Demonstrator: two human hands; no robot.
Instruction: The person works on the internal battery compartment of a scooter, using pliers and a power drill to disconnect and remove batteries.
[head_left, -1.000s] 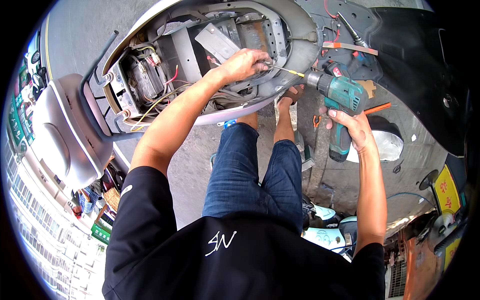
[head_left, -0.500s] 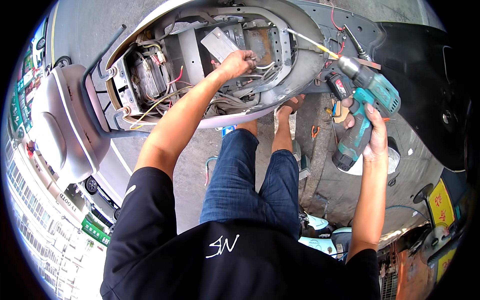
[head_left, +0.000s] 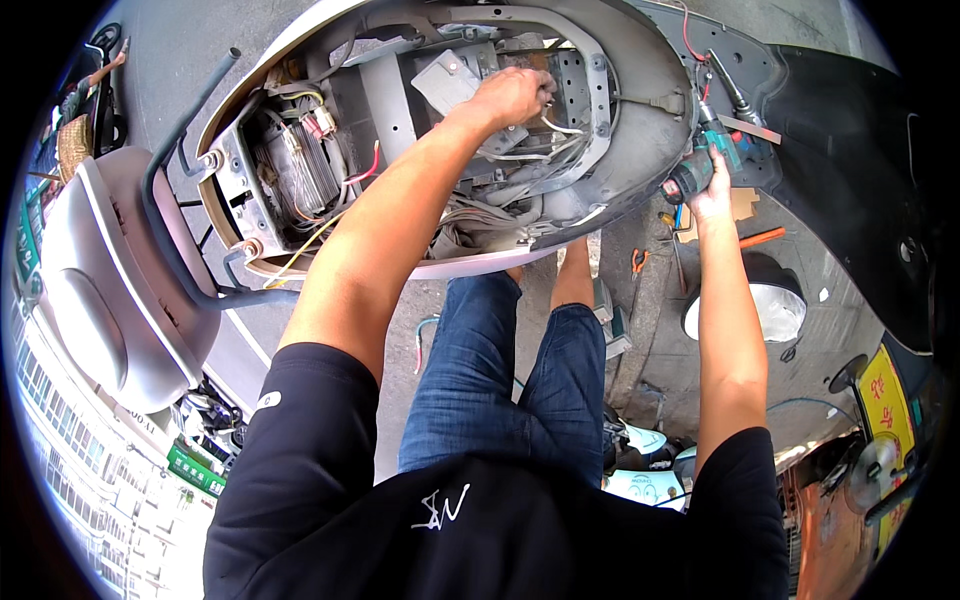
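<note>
Inside the opened body of a scooter point(head_left: 650, 70), my left hand point(head_left: 515, 95) reaches in with its fingers curled down. Whatever those fingers grip is hidden. Beside it lies a flat grey box point(head_left: 440, 82), and pale wires point(head_left: 560, 128) run just below the fingertips. Far out to the right, my right hand point(head_left: 712, 188) is closed round a teal and black cordless drill point(head_left: 722, 150). The drill's chuck points away from me, over the grey floorboard panel of the scooter.
A finned metal unit point(head_left: 305, 175) and loose wires sit in the scooter's left end. A silver top box point(head_left: 130, 290) and bent rack bar point(head_left: 165, 210) stand beyond. Orange-handled pliers point(head_left: 640, 260), a white-lined round bowl point(head_left: 770, 305) and a metal ratchet-like tool point(head_left: 728, 85) lie right.
My right hand has carried the drill away from me and turned it, from beside the scooter's edge to the floorboard. My left hand has shifted slightly to the right and farther in.
</note>
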